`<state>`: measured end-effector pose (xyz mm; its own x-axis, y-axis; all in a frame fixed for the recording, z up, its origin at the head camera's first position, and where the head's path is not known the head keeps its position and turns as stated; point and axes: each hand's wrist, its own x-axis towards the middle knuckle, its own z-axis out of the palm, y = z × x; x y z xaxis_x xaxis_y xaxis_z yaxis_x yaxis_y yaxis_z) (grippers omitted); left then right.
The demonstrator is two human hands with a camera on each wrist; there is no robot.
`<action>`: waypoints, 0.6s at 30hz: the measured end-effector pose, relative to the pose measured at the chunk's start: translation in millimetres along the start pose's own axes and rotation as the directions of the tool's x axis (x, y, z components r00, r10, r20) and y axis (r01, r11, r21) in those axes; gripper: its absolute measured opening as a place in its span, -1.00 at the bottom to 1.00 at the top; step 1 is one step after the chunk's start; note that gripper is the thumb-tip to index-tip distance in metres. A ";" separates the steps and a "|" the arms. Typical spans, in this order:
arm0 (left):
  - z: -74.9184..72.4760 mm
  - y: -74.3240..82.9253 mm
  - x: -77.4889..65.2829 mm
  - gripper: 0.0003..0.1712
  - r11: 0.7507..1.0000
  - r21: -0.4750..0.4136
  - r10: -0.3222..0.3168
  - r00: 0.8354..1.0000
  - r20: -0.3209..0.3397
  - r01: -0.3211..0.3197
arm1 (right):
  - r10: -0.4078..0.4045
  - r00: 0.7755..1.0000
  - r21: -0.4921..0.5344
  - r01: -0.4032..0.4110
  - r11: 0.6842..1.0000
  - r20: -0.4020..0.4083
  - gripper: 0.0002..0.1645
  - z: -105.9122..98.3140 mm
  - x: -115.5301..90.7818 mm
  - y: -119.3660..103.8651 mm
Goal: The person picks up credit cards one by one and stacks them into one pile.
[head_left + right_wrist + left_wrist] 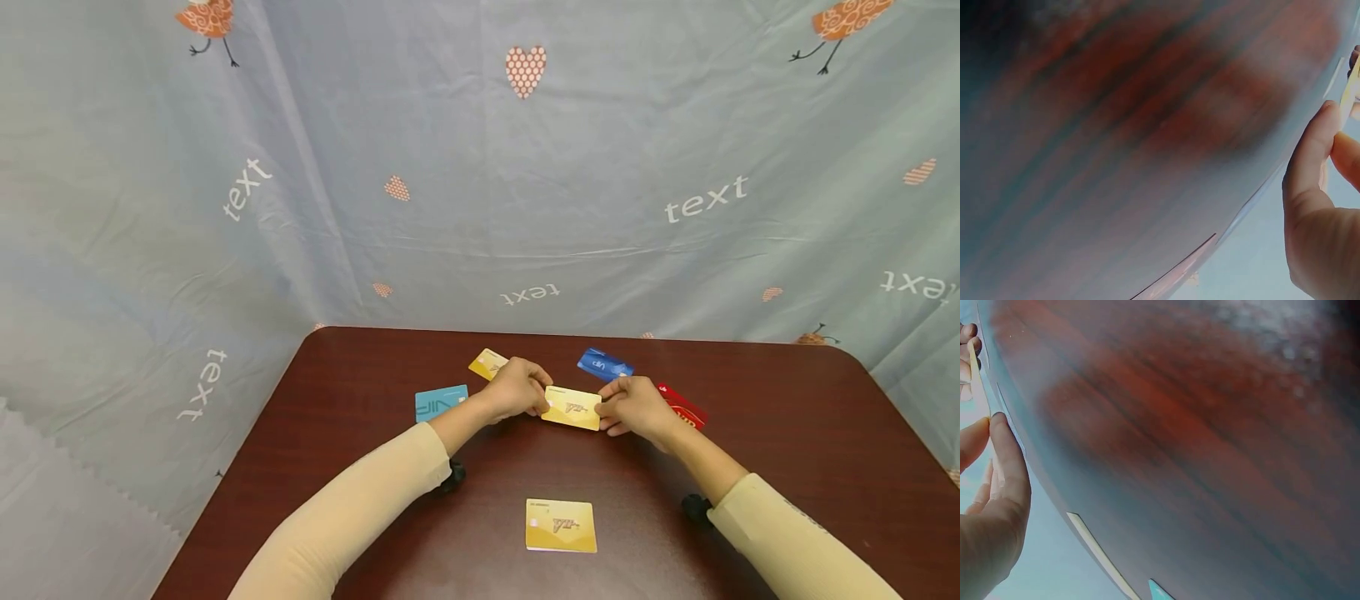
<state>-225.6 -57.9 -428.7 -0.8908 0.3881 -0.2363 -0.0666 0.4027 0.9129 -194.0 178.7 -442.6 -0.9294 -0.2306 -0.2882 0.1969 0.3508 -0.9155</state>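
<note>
Brown table, gold card lengthwise left-to-right, left fingers, right fingers pinching its ends

A gold card is pinched — both short ends.

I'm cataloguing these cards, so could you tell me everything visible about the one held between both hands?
The gold card is a thin, flat rectangle with rounded corners, apparently plastic. Its glossy-looking yellow-gold face, turned toward the head camera, carries a darker printed design near the middle and small print near the top edge, too small to read. The left hand pinches one short end, the right hand the other. It looks unbent and appears raised above the dark table.
</note>
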 end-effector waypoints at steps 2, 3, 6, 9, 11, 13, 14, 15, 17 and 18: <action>-0.5 0.0 -0.7 -0.59 1.000 -0.016 -0.012 1.000 0.001 0.012 | 0.000 1.000 0.001 0.000 1.000 0.003 -0.64 -0.1 -1.0 -1.0; -0.8 -0.1 -1.0 -0.59 1.000 -0.022 -0.017 1.000 0.002 0.017 | 0.001 1.000 0.003 -0.001 1.000 0.004 -0.64 -0.1 -1.3 -1.4; -2.6 -1.5 -2.3 -0.59 0.999 -0.037 -0.028 1.000 0.006 0.028 | 0.004 1.000 0.007 -0.004 1.000 0.006 -0.63 0.8 -1.7 -1.8; -3.8 -2.8 -3.9 -0.59 0.998 -0.059 -0.035 0.999 0.016 0.036 | 0.006 1.000 0.010 -0.006 1.000 0.005 -0.64 1.4 -1.5 -0.7; -4.7 -2.5 -5.6 -0.59 0.996 -0.079 -0.038 0.999 0.025 0.040 | 0.004 1.000 0.008 -0.004 1.000 0.002 -0.64 1.6 -1.7 -0.5; -5.3 -1.5 -6.9 -0.59 0.994 -0.099 -0.038 0.999 0.033 0.042 | 0.003 1.000 0.011 -0.003 1.000 -0.003 -0.65 1.1 -2.0 -0.7; -5.6 -0.8 -7.8 -0.59 0.993 -0.108 -0.038 0.999 0.035 0.041 | -0.001 1.000 0.011 0.001 1.000 -0.003 -0.65 0.7 -2.3 -1.1; -5.9 -0.5 -8.5 -0.60 0.992 -0.116 -0.039 0.999 0.037 0.043 | -0.004 1.000 0.010 0.004 1.000 -0.002 -0.65 0.6 -3.0 -1.9; -6.4 -0.4 -10.3 -0.60 0.991 -0.129 -0.041 0.998 0.038 0.046 | -0.008 1.000 0.011 0.008 1.000 -0.005 -0.65 0.0 -3.6 -2.7; -6.4 -0.4 -11.6 -0.60 0.990 -0.136 -0.043 0.998 0.038 0.048 | -0.008 1.000 0.014 0.008 1.000 -0.006 -0.66 0.0 -4.1 -3.2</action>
<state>-218.2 -67.9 -424.2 -0.8694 0.4018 -0.2876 -0.1694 0.3045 0.9373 -190.9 178.5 -438.6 -0.9328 -0.2281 -0.2789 0.1933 0.3364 -0.9217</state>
